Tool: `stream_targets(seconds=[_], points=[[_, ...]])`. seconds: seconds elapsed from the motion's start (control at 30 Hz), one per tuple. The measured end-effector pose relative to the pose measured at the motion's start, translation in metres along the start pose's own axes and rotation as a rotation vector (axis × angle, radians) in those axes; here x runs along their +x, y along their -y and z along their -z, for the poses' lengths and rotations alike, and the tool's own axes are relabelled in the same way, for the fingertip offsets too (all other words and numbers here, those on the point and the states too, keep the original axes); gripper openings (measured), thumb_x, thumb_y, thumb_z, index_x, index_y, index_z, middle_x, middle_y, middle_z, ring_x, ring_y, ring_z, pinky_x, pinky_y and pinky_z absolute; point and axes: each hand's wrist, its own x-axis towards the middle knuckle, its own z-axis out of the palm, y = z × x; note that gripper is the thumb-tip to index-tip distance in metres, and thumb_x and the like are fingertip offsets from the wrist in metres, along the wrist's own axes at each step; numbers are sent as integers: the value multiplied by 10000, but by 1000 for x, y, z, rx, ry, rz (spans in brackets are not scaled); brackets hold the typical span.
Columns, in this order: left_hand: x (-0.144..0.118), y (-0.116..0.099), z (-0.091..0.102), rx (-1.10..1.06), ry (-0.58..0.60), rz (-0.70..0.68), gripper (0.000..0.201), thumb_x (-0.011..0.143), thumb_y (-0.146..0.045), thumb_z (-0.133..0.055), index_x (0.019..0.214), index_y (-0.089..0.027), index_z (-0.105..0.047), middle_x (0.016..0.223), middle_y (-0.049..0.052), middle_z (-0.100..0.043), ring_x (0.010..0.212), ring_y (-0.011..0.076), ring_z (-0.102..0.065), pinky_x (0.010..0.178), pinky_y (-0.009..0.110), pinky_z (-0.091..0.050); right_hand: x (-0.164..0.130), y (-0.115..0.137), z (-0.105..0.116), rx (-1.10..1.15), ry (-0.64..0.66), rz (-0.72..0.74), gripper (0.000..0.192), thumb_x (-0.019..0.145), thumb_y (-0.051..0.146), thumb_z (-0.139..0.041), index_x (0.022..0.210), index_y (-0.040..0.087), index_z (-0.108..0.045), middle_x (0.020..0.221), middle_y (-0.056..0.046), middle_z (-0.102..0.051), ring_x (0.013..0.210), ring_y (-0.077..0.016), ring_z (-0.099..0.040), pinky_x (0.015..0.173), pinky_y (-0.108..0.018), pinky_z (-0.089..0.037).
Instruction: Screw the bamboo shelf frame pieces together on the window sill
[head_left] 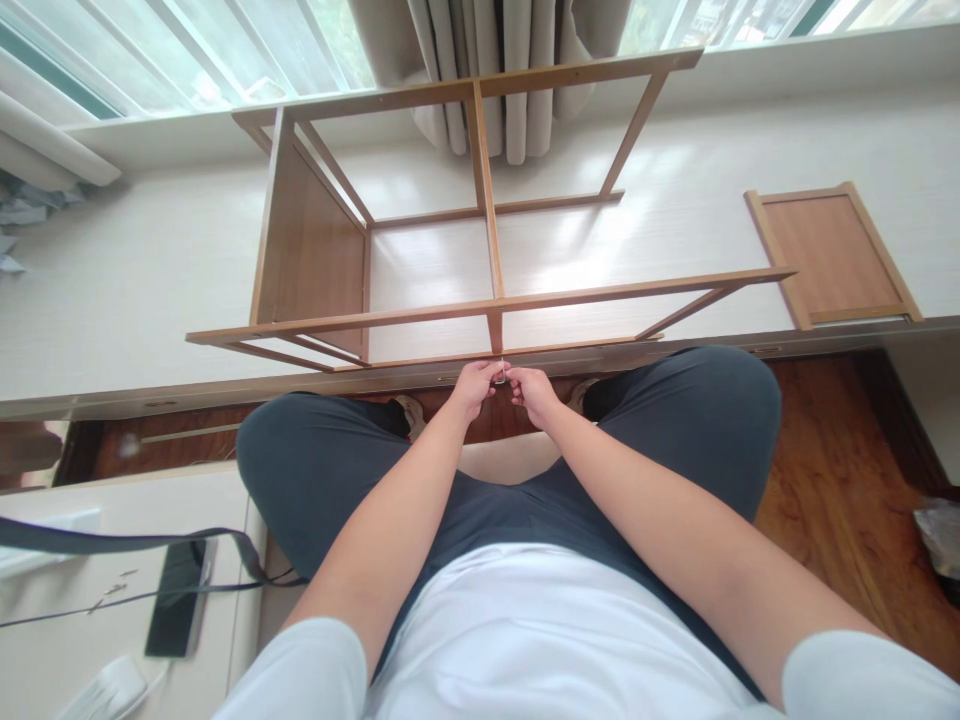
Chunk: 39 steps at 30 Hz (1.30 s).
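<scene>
A wooden shelf frame (491, 205) lies on its side on the pale ledge in front of me, with one panel fitted at its left end. At the middle of its near edge, my left hand (478, 388) and my right hand (532, 394) meet, fingers closed in a pinch. Between the fingertips shows a small bent silver piece, which looks like a hex key (501, 378). Its tip points up at the near rail, below the middle crossbar. The fingers partly cover it, and I cannot make out any screw.
A separate wooden panel (836, 255) lies on the ledge (697, 220) at the right. Curtains (499, 70) hang behind the frame. At lower left, a white table (45, 640) bears a phone (177, 598), several small screws or dowels (112, 590) and a white charger (112, 690). A black strap (135, 541) crosses it.
</scene>
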Motion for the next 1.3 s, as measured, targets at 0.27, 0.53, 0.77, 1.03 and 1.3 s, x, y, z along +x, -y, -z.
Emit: stream_targets(seconds=[0.27, 0.53, 0.77, 1.03, 1.3], points=[[-4, 0, -1, -49, 12, 5, 258, 682, -390, -755, 813, -168, -752, 720, 45, -649, 676, 118, -534, 545, 204, -331, -1, -3, -1, 14, 33, 11, 146, 635, 270, -734, 728, 159, -711, 643, 2, -643, 491, -61, -370, 464, -201, -336], [-4, 1, -3, -68, -49, 10, 317, 610, -378, -833, 791, -157, -696, 740, 48, -656, 668, 115, -534, 554, 208, -340, 0, 0, 2, 6, -5, -38, 154, 613, 274, -757, 692, 176, -669, 697, -20, -701, 503, -76, -404, 471, -210, -304], [1, 4, -3, -61, -13, -12, 262, 628, -361, -803, 759, -155, -709, 685, 27, -632, 636, 103, -523, 551, 212, -331, -2, 5, 3, 104, 32, -163, 105, 680, 228, -735, 737, 190, -656, 646, 11, -635, 510, -85, -442, 492, -221, -348], [1, 4, -1, -39, 14, -34, 245, 658, -376, -771, 772, -162, -735, 678, 36, -626, 641, 113, -533, 536, 205, -338, -2, 4, 3, 47, 43, -116, 86, 715, 260, -670, 741, 179, -664, 663, -2, -632, 519, -90, -458, 514, -234, -370], [0, 5, -2, -27, 22, -43, 220, 698, -354, -719, 815, -170, -751, 727, 44, -652, 678, 122, -544, 551, 207, -346, -1, -2, 2, -36, 31, 35, 155, 635, 305, -689, 704, 169, -659, 701, -15, -648, 549, -81, -448, 489, -203, -353]])
